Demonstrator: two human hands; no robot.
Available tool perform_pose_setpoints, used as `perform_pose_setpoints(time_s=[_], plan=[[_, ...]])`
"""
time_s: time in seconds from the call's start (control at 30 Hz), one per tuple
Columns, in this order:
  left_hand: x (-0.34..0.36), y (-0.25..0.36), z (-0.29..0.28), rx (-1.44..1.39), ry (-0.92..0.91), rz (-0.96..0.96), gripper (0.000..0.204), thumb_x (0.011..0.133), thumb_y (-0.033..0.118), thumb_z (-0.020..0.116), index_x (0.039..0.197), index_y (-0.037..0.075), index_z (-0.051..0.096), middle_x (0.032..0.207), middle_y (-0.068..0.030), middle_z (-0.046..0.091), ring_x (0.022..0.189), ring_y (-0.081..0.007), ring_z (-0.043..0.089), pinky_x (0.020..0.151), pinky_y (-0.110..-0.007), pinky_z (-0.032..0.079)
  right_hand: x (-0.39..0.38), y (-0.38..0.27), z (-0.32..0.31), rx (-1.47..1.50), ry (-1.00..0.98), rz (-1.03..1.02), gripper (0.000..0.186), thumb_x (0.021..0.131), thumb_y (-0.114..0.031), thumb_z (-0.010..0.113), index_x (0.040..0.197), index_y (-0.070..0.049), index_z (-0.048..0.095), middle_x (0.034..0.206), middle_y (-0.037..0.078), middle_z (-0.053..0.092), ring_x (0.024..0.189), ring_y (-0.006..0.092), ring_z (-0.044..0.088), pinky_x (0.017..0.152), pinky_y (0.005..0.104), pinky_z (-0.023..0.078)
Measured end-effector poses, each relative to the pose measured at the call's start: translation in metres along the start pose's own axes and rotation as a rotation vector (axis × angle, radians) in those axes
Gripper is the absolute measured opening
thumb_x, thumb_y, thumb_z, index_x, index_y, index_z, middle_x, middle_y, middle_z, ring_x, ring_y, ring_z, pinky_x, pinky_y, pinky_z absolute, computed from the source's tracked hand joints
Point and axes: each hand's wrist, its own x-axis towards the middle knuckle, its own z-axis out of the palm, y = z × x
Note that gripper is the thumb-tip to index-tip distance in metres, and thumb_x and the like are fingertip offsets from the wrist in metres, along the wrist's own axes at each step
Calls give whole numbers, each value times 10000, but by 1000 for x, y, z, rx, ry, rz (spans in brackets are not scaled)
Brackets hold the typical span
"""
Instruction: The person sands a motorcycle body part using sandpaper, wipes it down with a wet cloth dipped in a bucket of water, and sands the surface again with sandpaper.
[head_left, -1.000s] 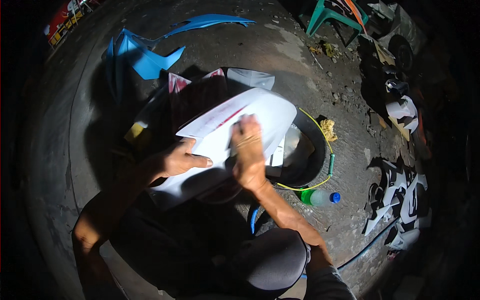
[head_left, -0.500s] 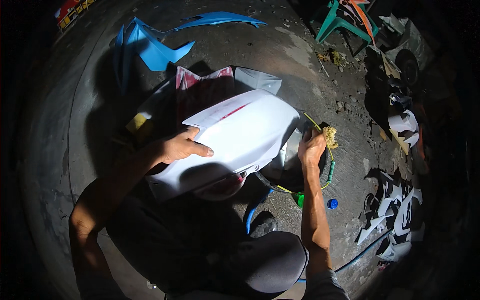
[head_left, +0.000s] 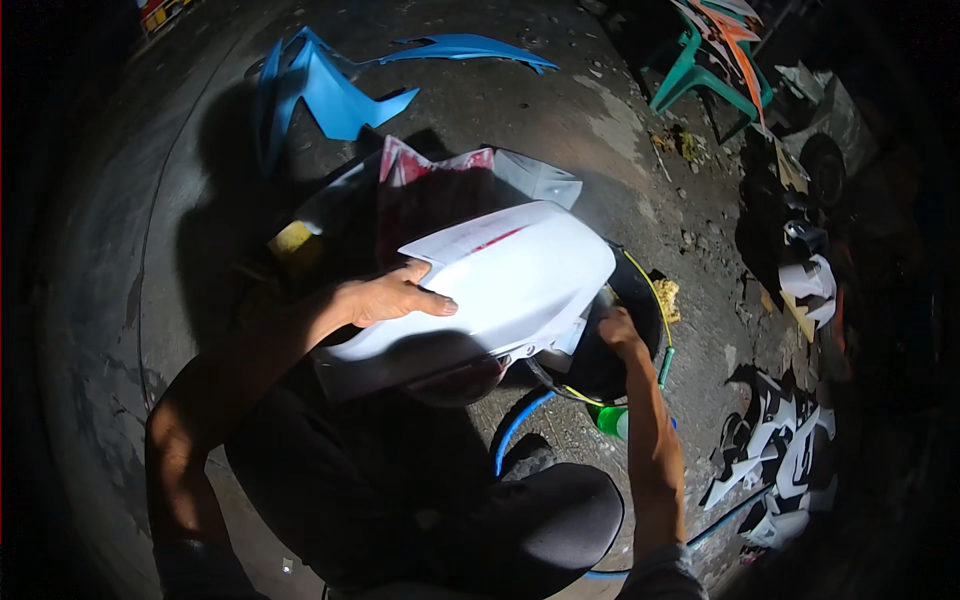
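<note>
I hold the white panel (head_left: 535, 265) with my left hand (head_left: 395, 298), the thumb lying flat on its pale face and the fingers clamped at its upper left edge, most of them out of sight. The panel is tilted in front of my knees, bright across the middle, with a thin red streak near its far edge and small holed tabs along its lower right side; a dark shadow covers part of the near end. My right hand (head_left: 618, 330) is at the black bucket (head_left: 645, 290), within its mouth as I look down, the fingers bent; I cannot tell whether they are pressed together or close on anything. The panel's right end overlaps the bucket's left side in my view. A yellow handle with a green grip (head_left: 667, 368) curves round the bucket's right side, a yellow sponge-like lump (head_left: 669, 300) sits just beyond it, and a green bottle (head_left: 608, 420) shows partly behind my right forearm. Past the panel stands a dark red piece (head_left: 435, 205) with a grey one (head_left: 545, 182) beside it. Farther off, blue panels (head_left: 345, 105) lie on the floor (head_left: 240, 60), and a green chair (head_left: 690, 78) stands at the upper right.
</note>
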Motion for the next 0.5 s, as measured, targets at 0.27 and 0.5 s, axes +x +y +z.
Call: perform_pose_setpoints(time_s=[0.27,0.5], plan=[[-59,-29,-48,-15,183,-242,834,769,251,749,1361,-74,259,1269,-155,470,1205,-208,414,1039,-315,291,143,-195,-227,802,271,952,150,812,-83,618,788,60,581,693,76,608,694,146,569,635,318,461],[-49,-41,-45,-153,93,-255,823,769,289,755,1346,-78,298,1229,-132,498,1166,-186,437,1018,-305,303,189,-221,-282,696,689,793,205,823,-61,592,1011,5,637,881,178,634,810,305,615,752,354,478]])
